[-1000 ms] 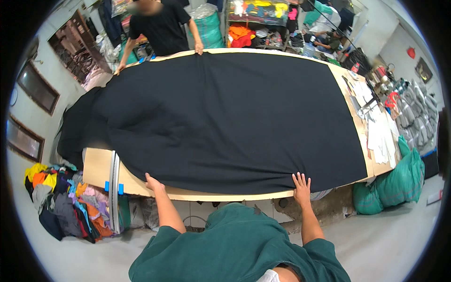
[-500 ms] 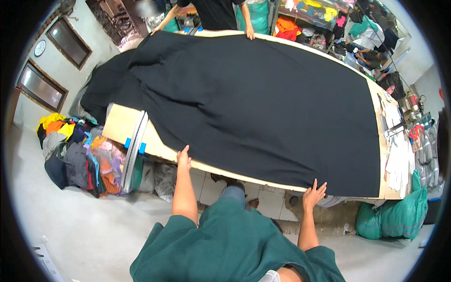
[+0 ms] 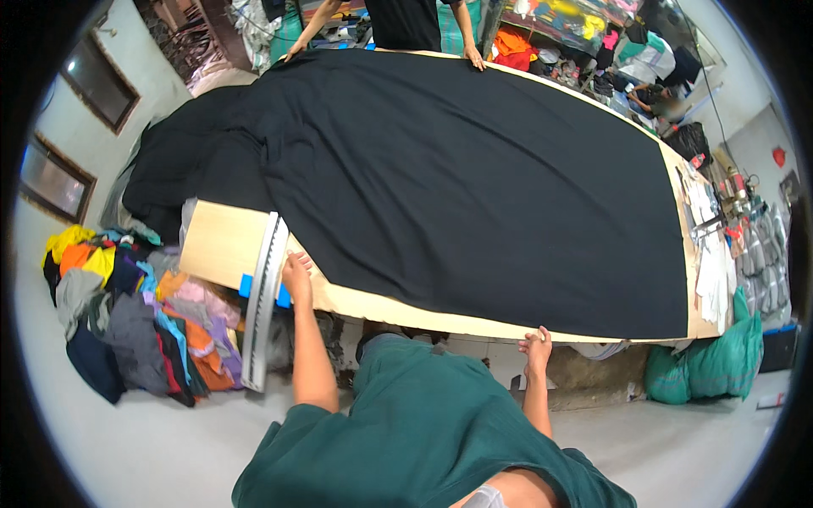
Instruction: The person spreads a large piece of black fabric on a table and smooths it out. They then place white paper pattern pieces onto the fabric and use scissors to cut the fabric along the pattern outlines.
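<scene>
There, your L hand (image 3: 297, 278) hung released beside the metal rail (image 3: 265, 305); your R hand (image 3: 535, 348) curled at the bench (image 3: 224, 241) edge, grip unclear, w/ blk cloth (image 3: 483, 195) spread across the top.

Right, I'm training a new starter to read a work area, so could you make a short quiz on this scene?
1. True or false: bare table shows between the black cloth and the table's near edge.
2. Which is nearest the person's left hand? A) white papers, B) long grey rail, C) wall window.
3. What colour is the bulging sack by the table's right end?

Key: 1 true; 2 B; 3 green.
</scene>
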Demonstrator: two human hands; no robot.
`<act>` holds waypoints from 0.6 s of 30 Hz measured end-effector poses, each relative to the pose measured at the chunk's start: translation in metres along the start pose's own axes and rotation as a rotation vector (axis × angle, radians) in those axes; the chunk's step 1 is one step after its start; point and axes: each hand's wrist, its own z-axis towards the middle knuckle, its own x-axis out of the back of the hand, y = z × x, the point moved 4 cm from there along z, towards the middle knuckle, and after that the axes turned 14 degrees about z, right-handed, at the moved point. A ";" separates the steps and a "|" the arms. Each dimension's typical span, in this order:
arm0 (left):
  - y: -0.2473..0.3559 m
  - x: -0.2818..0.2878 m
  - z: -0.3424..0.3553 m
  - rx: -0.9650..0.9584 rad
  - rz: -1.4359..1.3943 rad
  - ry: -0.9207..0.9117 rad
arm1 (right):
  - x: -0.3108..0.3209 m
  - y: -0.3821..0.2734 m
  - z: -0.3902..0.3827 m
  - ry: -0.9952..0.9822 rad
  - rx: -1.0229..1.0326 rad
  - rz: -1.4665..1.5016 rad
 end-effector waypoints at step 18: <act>-0.006 -0.023 0.326 0.461 -0.147 -0.134 | -0.185 0.056 -0.043 0.438 -0.294 0.250</act>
